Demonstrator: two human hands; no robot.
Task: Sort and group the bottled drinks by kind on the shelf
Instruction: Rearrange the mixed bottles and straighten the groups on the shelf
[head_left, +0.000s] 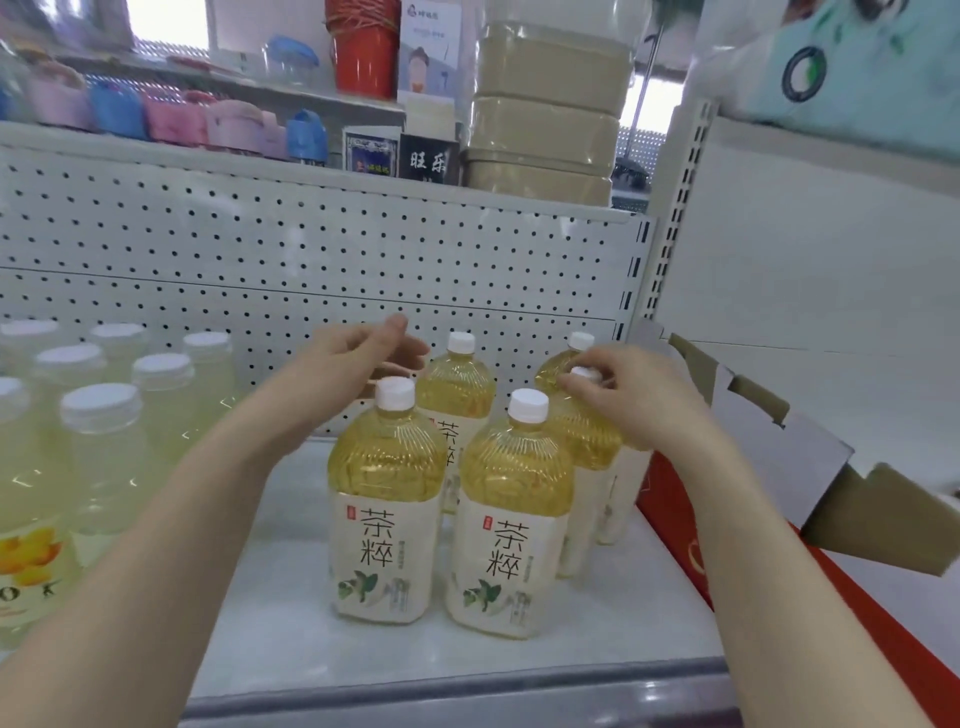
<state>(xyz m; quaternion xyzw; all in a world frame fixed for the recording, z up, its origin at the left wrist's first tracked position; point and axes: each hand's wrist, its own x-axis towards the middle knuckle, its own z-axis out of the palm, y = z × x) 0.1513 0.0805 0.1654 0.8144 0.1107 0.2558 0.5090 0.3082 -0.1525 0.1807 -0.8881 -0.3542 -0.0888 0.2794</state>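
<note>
Several yellow tea bottles with white caps and cream labels stand grouped on the white shelf (291, 613); the two front ones are at the middle (387, 499) and just right of it (514, 514). My right hand (623, 395) grips the capped neck of a tea bottle (589, 436) in the second row on the right. My left hand (363, 358) hovers with loosely curved fingers above the left front bottle's cap, holding nothing. Several pale lemon-coloured bottles (101, 457) with white caps fill the shelf's left side.
A white pegboard back panel (311, 249) closes the shelf behind the bottles. An open red and grey carton (769, 457) sits at the right end of the shelf. The upper shelf holds coloured containers (171, 117), a red bucket (363, 52) and stacked beige boxes (545, 119).
</note>
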